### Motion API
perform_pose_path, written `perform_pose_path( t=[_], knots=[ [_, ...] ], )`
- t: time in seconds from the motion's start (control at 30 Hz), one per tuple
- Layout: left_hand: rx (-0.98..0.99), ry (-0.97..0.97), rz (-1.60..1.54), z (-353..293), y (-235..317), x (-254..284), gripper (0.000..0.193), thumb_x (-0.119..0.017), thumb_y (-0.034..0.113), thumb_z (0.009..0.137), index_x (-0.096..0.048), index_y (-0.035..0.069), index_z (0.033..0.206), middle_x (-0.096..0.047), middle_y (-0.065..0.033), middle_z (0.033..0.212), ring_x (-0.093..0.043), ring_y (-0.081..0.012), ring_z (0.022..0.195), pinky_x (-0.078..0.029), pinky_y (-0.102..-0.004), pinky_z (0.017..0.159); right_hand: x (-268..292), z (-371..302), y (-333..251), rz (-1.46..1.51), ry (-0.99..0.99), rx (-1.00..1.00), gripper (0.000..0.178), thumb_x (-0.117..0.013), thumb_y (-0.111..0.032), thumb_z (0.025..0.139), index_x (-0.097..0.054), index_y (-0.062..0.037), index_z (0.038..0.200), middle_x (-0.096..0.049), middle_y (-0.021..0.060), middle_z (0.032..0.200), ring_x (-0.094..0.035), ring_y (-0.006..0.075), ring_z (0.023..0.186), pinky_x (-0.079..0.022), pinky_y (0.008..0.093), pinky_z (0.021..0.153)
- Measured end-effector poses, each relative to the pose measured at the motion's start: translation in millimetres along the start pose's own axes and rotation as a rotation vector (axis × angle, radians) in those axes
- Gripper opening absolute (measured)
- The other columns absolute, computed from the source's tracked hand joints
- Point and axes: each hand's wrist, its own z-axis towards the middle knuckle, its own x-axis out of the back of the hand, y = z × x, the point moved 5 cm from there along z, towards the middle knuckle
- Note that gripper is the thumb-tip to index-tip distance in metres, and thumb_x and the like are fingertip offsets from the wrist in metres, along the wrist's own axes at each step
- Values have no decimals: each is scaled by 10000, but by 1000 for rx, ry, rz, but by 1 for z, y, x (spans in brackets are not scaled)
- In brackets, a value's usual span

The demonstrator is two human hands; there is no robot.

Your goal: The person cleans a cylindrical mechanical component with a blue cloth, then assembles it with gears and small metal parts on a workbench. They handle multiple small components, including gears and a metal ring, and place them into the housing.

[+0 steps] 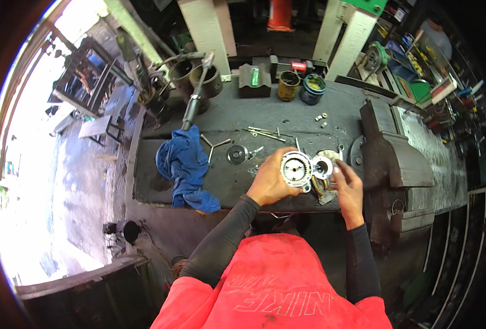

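My left hand (270, 180) is closed around a round silver metal gear housing (296, 169). A toothed ring shows inside its open face, and a smaller round flanged opening (323, 167) sits at its right. My right hand (349, 189) is just right of that flange, fingers partly spread; whether the fingertips touch the metal is hard to see. Below the housing, a pale rag (325, 198) and yellowish curved pieces lie on the dark workbench (226, 183). A dark round cap (237, 154) and long thin bolts (266, 133) lie beyond my left hand.
At the left lie a blue cloth (182, 170) and a three-armed wrench (214, 145). A large bench vise (394, 164) stands at the right. Two grease tins (288, 88), a grooved metal block (254, 82) and a grease gun (192, 109) are at the back.
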Motion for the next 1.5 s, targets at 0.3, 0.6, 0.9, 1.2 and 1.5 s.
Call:
perform_pose_path(
  t=[0.3, 0.6, 0.9, 1.2, 1.5],
  knots=[
    [-41, 846, 317, -84, -97, 128, 879, -953, 294, 737, -563, -15, 1461, -617, -248, 1443, -555, -409, 1373, -434, -491, 1176, -52, -117, -109, -349, -107, 687, 358, -665, -82, 1019, -706, 3, 1364, -722, 179, 1275, -699, 317, 1138, -534, 396, 1016],
    [-41, 1001, -916, -173, -146, 231, 418, -579, 318, 1141, -626, -38, 1355, -725, -166, 1259, -718, -292, 1113, -571, -427, 970, -260, -98, -83, -454, -422, 890, 546, -684, -195, 994, -599, -198, 1533, -568, 198, 1496, -628, 412, 1209, -497, 500, 1052],
    [292, 935, -883, -165, -189, 200, 335, -640, 298, 1059, -704, -12, 1166, -721, -111, 1112, -695, -264, 983, -578, -409, 904, -395, -126, -5, -624, -826, 978, 198, -707, -223, 886, -764, -49, 963, -688, 177, 1275, -644, 431, 1212, -540, 489, 992],
    [108, 1028, -860, -205, -113, 256, 606, -415, 480, 1124, -648, -11, 1391, -724, -192, 1324, -716, -364, 1180, -570, -490, 1044, -160, -3, -167, -129, -448, 831, 255, -813, -137, 868, -803, -91, 1118, -783, 126, 1046, -745, 320, 963, -608, 419, 840],
    [270, 1132, -740, -188, -126, 218, 479, -517, 332, 1090, -664, -25, 1374, -732, -172, 1282, -712, -307, 1130, -568, -446, 1008, -34, 259, 40, -919, -34, 193, 489, -842, -215, 883, -748, -143, 1357, -685, 232, 1320, -684, 428, 1223, -540, 482, 1073]
  ],
)
